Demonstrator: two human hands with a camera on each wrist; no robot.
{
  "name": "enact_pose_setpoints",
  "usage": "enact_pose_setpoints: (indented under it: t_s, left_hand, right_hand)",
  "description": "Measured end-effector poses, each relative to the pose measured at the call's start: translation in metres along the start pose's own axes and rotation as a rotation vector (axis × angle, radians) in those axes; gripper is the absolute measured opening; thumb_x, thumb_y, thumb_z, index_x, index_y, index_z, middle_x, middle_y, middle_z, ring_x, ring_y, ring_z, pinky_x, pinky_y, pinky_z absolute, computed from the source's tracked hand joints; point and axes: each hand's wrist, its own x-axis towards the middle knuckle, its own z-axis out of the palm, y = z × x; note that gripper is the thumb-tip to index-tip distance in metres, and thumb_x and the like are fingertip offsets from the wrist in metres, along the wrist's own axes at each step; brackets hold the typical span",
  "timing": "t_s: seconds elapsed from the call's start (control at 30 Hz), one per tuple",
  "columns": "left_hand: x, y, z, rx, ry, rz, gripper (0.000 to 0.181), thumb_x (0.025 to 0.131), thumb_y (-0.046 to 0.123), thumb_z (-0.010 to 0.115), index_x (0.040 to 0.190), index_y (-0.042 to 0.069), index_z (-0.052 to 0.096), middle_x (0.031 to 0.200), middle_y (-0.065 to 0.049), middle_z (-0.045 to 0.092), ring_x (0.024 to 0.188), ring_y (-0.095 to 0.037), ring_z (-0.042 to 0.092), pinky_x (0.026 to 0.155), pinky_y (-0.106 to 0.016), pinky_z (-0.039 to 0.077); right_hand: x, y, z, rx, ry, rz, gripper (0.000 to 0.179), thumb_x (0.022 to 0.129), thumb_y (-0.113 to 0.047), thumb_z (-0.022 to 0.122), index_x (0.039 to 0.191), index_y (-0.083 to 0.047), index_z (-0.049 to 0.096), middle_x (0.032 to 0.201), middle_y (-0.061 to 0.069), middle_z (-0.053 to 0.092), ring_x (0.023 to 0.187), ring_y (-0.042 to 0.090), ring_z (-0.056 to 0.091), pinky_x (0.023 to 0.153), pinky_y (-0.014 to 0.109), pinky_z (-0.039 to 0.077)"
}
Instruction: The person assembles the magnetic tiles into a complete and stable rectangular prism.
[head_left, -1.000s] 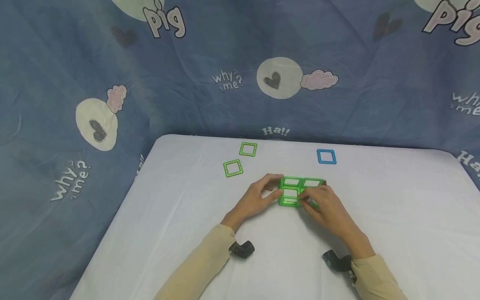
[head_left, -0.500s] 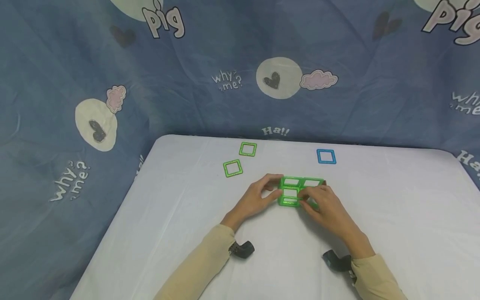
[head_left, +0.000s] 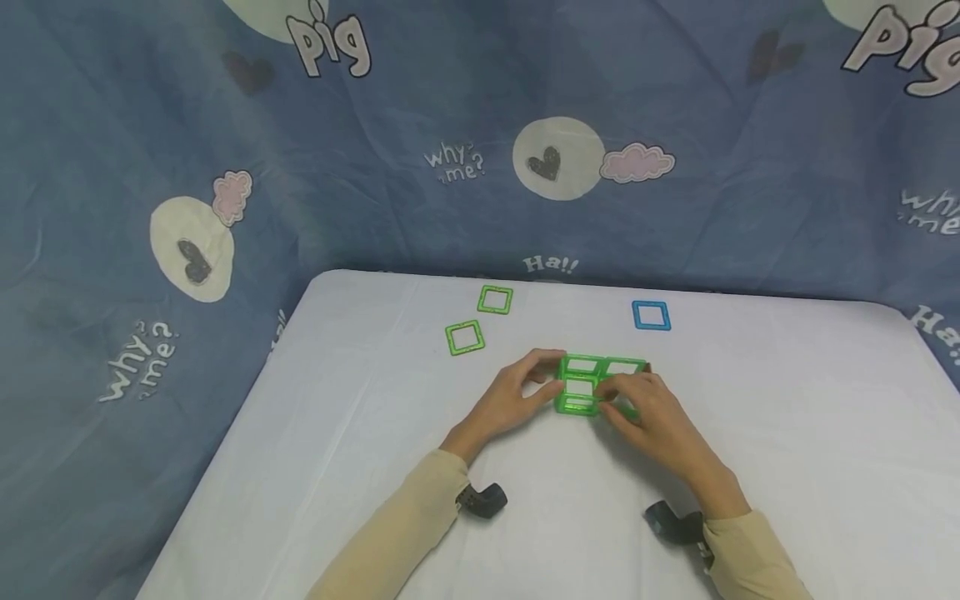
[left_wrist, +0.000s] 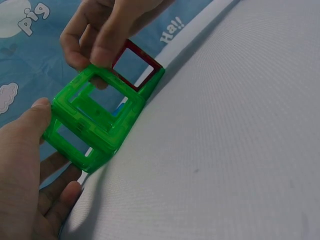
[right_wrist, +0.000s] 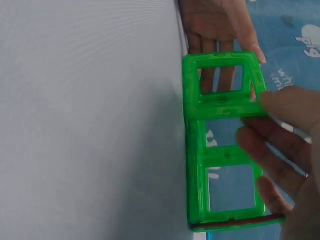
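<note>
Head view shows both hands on a translucent green plastic block of joined square frames, resting past the middle of the desk toward its far edge. The left hand spans the block's left end, thumb on one side and fingers on the other. The right hand has a narrow grip, thumb and fingers pinching the block's upper rim near its middle. How many green frames make up the block cannot be counted, as the right hand covers part of it. One dark red square plastic frame stands upright at the block's right end.

Three loose frames lie flat on the desk. Two are green square plastic frames, both left of the far edge's midpoint: one close to that edge, the other a little nearer the person. One blue square plastic frame lies near the far edge, just right of its midpoint.

A smooth white covering spreads over the desk, whose far corners are rounded. Behind the far edge and along the left edge hangs blue fabric printed with pale circles, hearts, two pink clouds and lettering such as "pig" and "why me?". Two beige sleeves reach in from the near edge, with one black curved device at each wrist.
</note>
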Motion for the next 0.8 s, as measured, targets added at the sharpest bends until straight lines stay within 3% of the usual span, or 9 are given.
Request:
enact_pose_setpoints:
  t_s: [0.27,0.5,0.63,0.8]
  left_hand:
    - [-0.001,0.001,-0.003,-0.007,0.011,0.013,0.047,0.092,0.042,0.057,0.136,0.033,0.043,0.135,0.009,0.054,0.116,-0.01,0.055,0.096,-0.024,0.046]
    - [-0.001,-0.001,-0.002,0.003,0.008,0.001,0.047,0.092,0.045,0.056,0.136,0.034,0.043,0.134,0.009,0.054,0.11,-0.009,0.056,0.096,-0.025,0.046]
    - [-0.001,-0.003,-0.001,0.004,0.008,0.007,0.047,0.092,0.045,0.056,0.136,0.035,0.043,0.133,0.011,0.054,0.109,-0.009,0.056,0.095,-0.025,0.046]
    - [-0.001,-0.001,-0.001,0.0,0.006,0.006,0.046,0.092,0.044,0.056,0.136,0.035,0.043,0.133,0.01,0.054,0.108,-0.009,0.057,0.095,-0.025,0.046]
  right_hand:
    - [0.003,0.005,-0.012,0.144,0.103,0.068,0.02,0.085,-0.003,0.067,0.099,-0.017,0.063,0.093,-0.008,0.064,0.077,0.002,0.047,0.061,0.022,0.042]
    - [-0.001,0.018,-0.016,0.16,0.216,0.082,0.019,0.083,0.004,0.066,0.095,-0.01,0.065,0.088,-0.004,0.067,0.086,-0.003,0.055,0.078,0.016,0.044]
    - [-0.004,0.025,-0.018,0.159,0.268,0.146,0.013,0.086,0.002,0.064,0.094,-0.008,0.064,0.09,0.001,0.068,0.092,-0.006,0.055,0.085,0.01,0.041]
    - [-0.007,0.032,-0.021,0.169,0.31,0.268,0.005,0.09,-0.005,0.061,0.094,-0.007,0.063,0.091,0.001,0.067,0.089,-0.009,0.053,0.082,0.014,0.04]
